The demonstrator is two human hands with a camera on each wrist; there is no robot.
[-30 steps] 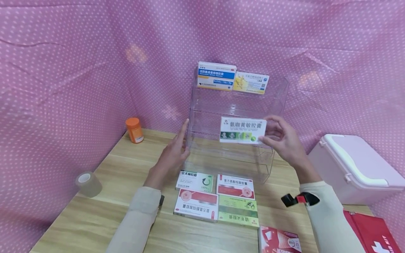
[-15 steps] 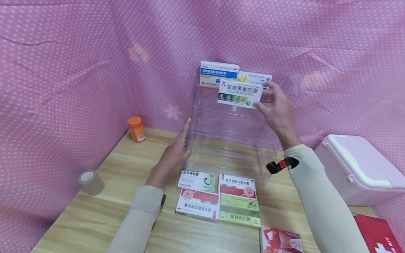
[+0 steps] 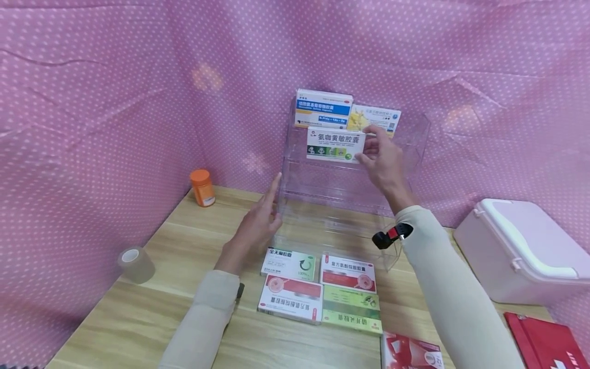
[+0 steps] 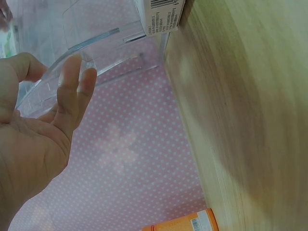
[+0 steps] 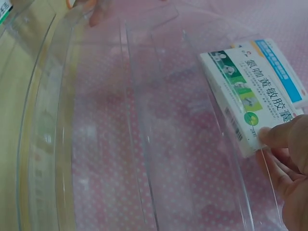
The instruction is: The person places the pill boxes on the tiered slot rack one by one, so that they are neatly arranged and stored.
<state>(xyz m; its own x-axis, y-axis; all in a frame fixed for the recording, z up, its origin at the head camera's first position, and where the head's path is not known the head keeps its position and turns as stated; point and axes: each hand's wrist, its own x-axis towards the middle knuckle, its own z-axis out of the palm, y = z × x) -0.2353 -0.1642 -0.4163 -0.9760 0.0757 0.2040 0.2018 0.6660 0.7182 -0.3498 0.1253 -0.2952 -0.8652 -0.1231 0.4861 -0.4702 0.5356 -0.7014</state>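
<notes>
My right hand [image 3: 383, 159] pinches the right end of a white medicine box [image 3: 336, 144] with green pictures, held upright at the second tier of a clear stepped display rack [image 3: 318, 177]. In the right wrist view the box's lower edge is right at a clear ledge. Behind and above it, a blue-and-white medicine box [image 3: 324, 109] and a yellow-and-white medicine box [image 3: 374, 119] stand on the top tier. My left hand [image 3: 258, 220] holds the rack's left side; in the left wrist view the thumb and fingers [image 4: 69, 91] lie on either side of the clear panel's edge.
Several medicine boxes [image 3: 290, 297] lie flat before the rack, with a red box [image 3: 410, 351] nearer the front. An orange bottle [image 3: 203, 188] and a tape roll [image 3: 137, 264] stand left. A white lidded case [image 3: 521, 251] and a red pouch [image 3: 546, 341] are right.
My right hand has raised the white box from the rack's middle to just under the top tier, then shifted it left and slightly down. My left hand has stayed at the rack's side.
</notes>
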